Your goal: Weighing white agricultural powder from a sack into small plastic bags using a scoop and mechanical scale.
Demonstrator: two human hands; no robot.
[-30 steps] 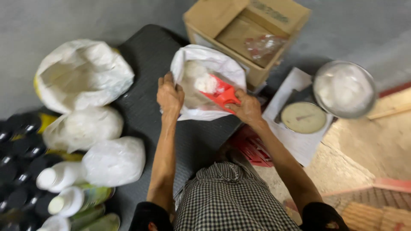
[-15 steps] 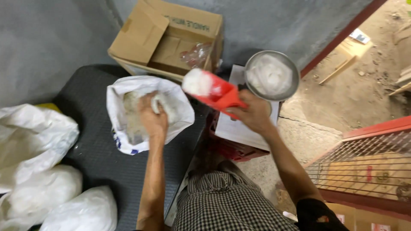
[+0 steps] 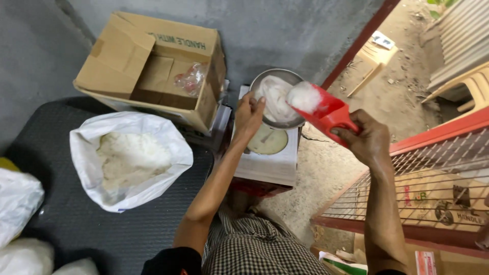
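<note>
My right hand grips a red plastic scoop heaped with white grain, held at the right rim of a round metal bowl. The bowl is lined with a thin white plastic bag and sits on a white dial scale. My left hand holds the near left edge of the bowl and bag. An open white sack of white grain stands to the left on a black mat.
An open cardboard box with a clear bag inside stands against the grey wall behind the sack. More white bags lie at the far left. A red-framed wire mesh panel runs along the right. My checkered shorts are below.
My right hand carried the filled scoop from the sack over to the bowl on the scale. My left hand let go of the sack and took hold of the bowl's edge. The view swung right.
</note>
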